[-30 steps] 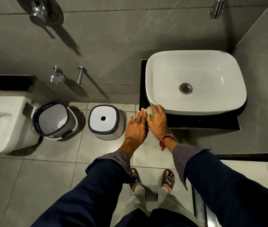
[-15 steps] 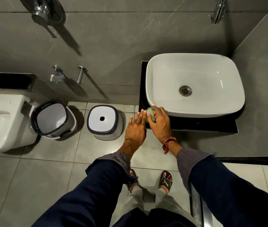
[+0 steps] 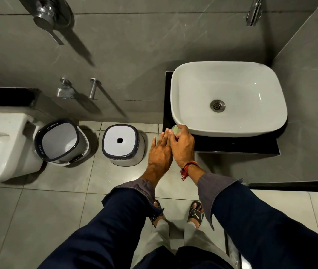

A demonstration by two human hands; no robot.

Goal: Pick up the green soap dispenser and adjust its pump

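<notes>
Hands meet at the near left corner of the black bench, just in front of the white basin. The right hand curls over the green soap dispenser, fingers bent around it so that only a pale green disc shows at about 11 o'clock from the knuckles; how tightly they close on it cannot be told, nor whether the dispenser rests on the bench or is lifted. The left hand lies flat and spread, holding nothing, its fingertips pressed against the right hand's thumb side, at 9 o'clock from the dispenser. A red thread band circles the right wrist.

Compared with half a second ago, the two hands sit closer together and the left fingertips have slid in toward the dispenser; a second ago there was more green visible beyond the right hand. The dispenser has stayed at the same corner by the basin rim.

At 9 o'clock from the hands, on the floor tiles, stand a lidded white bin and, farther left, an open bucket beside the toilet.
</notes>
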